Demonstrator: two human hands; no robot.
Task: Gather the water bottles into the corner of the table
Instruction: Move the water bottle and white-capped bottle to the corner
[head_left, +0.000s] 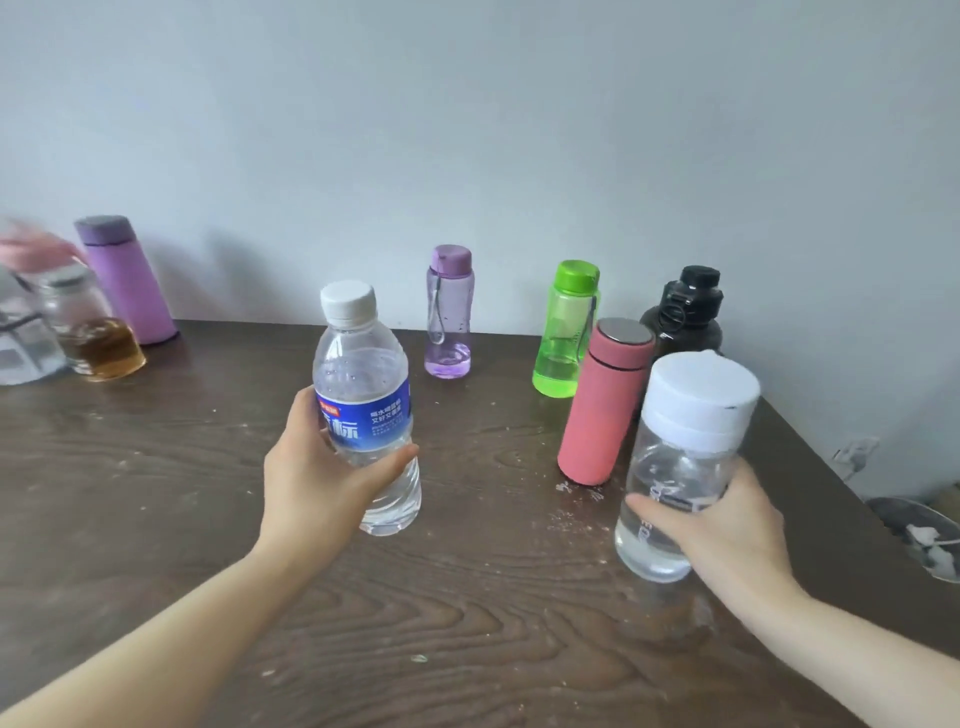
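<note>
Each hand (311, 478) grips a clear bottle (369, 410), seemingly lifted

Dark brown wood-grain table (156, 493) flecked with pale specks. Clear plastic water bottle (366, 410) with white cap and blue label. Clear bottle (675, 467) with wide white lid. Coral-pink flask (602, 410) with silver top, lime-green bottle (566, 332), black jug (685, 312), translucent lilac bottle (449, 312), matte purple flask (127, 280), amber-filled glass jar (96, 332). Pale grey wall (467, 130).

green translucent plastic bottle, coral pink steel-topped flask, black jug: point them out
green translucent plastic bottle (563, 332), head view, mid body
coral pink steel-topped flask (605, 410), head view, side wall
black jug (691, 306), head view, neck
</note>
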